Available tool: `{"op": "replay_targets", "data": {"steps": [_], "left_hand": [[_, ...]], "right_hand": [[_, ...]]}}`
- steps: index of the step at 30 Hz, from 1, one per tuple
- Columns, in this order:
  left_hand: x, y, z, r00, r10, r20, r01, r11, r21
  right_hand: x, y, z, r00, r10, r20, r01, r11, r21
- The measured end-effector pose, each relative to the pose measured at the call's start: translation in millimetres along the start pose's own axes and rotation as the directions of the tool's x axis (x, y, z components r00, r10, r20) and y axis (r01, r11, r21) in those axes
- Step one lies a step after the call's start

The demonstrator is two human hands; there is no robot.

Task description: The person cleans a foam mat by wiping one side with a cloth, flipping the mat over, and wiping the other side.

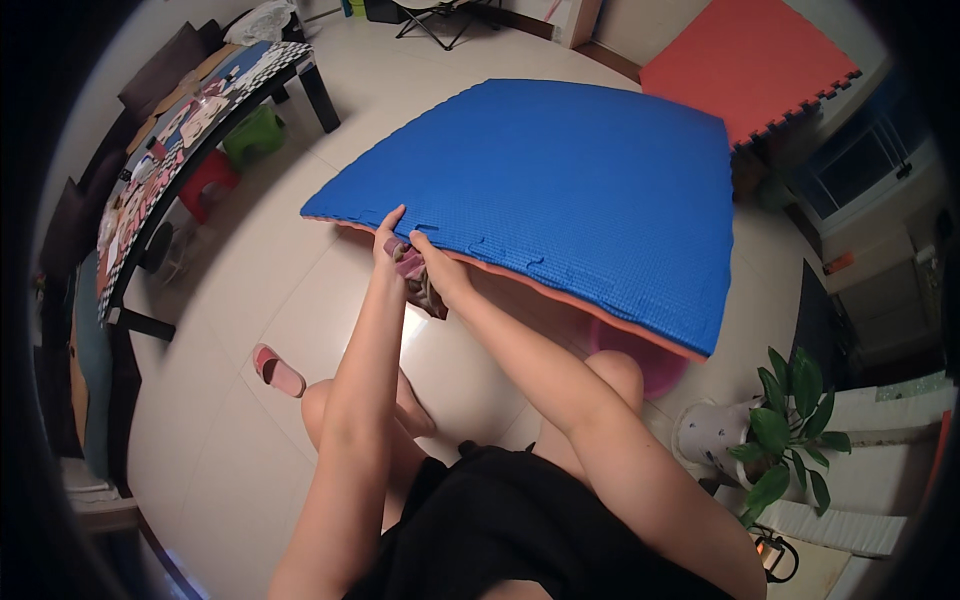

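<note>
A large blue foam mat (570, 172) with an orange underside is held up off the floor, its near edge tilted before me. At that edge, my left hand (386, 240) grips the foam, one digit lying over the blue top. Just right of it, my right hand (446, 274) is closed on a crumpled purple-and-green patterned cloth (424, 289), its thumb at the mat's edge. The cloth hangs between both hands. Interlocking cut lines run along the near border. My fingers under the mat are hidden.
A red foam mat (750, 67) leans at the back right. Below the blue mat's right corner shows a pink basin (664, 379). A potted plant (716, 435) stands near my right side. On the tiled floor lies a pink slipper (279, 371); a long table (202, 127) runs along the left.
</note>
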State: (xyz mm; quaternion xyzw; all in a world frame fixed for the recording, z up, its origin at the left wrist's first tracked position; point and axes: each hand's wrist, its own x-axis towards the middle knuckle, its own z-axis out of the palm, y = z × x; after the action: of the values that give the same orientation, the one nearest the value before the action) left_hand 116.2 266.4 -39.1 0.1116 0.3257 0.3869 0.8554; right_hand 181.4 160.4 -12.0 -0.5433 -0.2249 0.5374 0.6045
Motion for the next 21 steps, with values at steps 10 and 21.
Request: {"op": "replay_targets", "data": {"steps": [10, 21], "left_hand": [[19.5, 44.2, -43.6, 0.958, 0.232, -0.172, -0.181, 0.947, 0.266], [19.0, 38.7, -39.4, 0.932, 0.341, 0.121, -0.356, 0.923, 0.148]], "right_hand": [[14.9, 21.3, 31.9, 0.977, 0.105, 0.185, -0.152, 0.954, 0.26], [20.1, 11.0, 33.4, 0.94, 0.231, 0.25, -0.311, 0.882, 0.354]]}}
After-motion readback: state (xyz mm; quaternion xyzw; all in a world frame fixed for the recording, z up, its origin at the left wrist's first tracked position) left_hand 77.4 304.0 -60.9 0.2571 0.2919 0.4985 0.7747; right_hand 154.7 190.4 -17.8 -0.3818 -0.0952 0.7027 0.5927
